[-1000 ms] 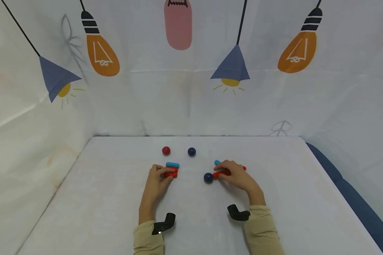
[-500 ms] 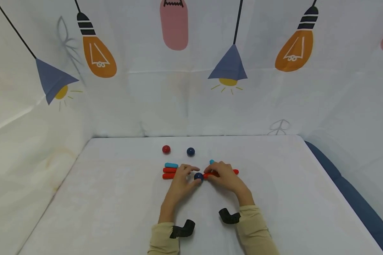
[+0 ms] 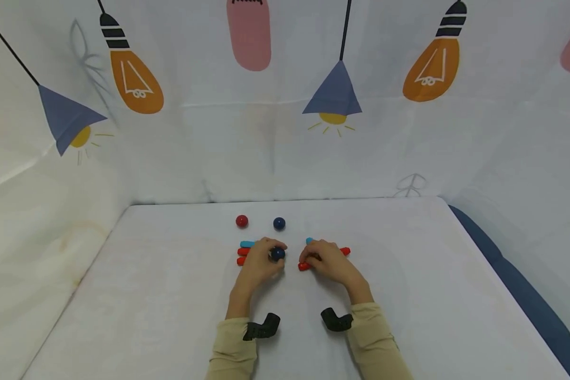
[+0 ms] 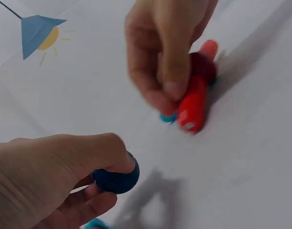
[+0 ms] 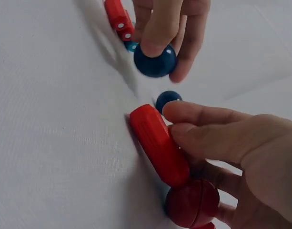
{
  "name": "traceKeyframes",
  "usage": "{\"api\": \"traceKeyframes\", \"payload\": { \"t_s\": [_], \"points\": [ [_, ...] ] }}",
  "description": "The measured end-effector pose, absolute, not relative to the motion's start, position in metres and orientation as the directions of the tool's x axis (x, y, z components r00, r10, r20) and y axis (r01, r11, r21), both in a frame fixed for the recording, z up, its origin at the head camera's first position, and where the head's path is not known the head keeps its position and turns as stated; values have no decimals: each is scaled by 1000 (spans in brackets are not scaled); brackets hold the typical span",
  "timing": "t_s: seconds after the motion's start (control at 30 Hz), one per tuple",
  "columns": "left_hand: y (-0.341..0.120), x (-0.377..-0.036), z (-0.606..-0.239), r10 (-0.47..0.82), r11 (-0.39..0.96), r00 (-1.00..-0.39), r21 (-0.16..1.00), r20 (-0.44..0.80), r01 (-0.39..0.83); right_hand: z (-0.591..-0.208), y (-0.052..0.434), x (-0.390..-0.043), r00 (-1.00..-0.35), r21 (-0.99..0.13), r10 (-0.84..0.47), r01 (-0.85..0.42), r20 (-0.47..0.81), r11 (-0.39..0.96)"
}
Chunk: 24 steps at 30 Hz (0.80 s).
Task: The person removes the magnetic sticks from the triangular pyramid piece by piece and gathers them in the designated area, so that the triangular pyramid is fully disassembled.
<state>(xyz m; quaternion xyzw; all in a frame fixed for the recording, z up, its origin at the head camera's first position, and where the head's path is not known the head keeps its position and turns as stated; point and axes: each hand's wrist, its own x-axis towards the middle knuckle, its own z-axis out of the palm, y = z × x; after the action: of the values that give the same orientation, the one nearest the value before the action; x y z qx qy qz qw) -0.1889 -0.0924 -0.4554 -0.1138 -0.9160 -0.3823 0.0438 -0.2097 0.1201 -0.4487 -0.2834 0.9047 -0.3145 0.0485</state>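
Head view: a dark blue ball [image 3: 277, 254] is pinched between the thumb and bent fingers of the left hand [image 3: 258, 265], about midway across the white worktop [image 3: 152, 316] and toward its far edge. The right hand [image 3: 331, 262], thumb and fingers bent, grips a red rod [image 5: 160, 145] whose free end stands apart from the ball. The rod's other end touches a dark red ball [image 5: 192, 202], and a second red rod [image 3: 345, 251] points from there toward the right edge. A light blue rod [image 3: 309, 240] peeks out beyond the right hand. Left of the ball, partly hidden by the left hand, lie another light blue rod [image 3: 246, 244] and two red rods [image 3: 243, 252]. Nearer the far edge sit a bright red ball [image 3: 241, 221] and, to its right, a second blue ball [image 3: 279, 224].
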Motion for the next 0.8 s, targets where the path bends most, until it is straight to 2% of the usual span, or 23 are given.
{"api": "traceKeyframes", "payload": {
  "t_s": [0.17,0.3,0.47,0.8],
  "points": [
    [-115,-215,-438,102,709,-976,674,195,208,-443,125,-210,-865,-660,-498,-409,59,631],
    [-123,-233,-433,72,746,-983,645,169,166,-440,136,-204,-880,-670,-474,-370,30,644],
    [-122,-250,-436,92,789,-985,593,145,161,-441,145,-200,-893,-636,-446,-310,-60,707],
    [-115,-275,-444,108,783,-979,592,170,189,-446,140,-204,-887,-695,-453,-268,-93,667]
  ]
}}
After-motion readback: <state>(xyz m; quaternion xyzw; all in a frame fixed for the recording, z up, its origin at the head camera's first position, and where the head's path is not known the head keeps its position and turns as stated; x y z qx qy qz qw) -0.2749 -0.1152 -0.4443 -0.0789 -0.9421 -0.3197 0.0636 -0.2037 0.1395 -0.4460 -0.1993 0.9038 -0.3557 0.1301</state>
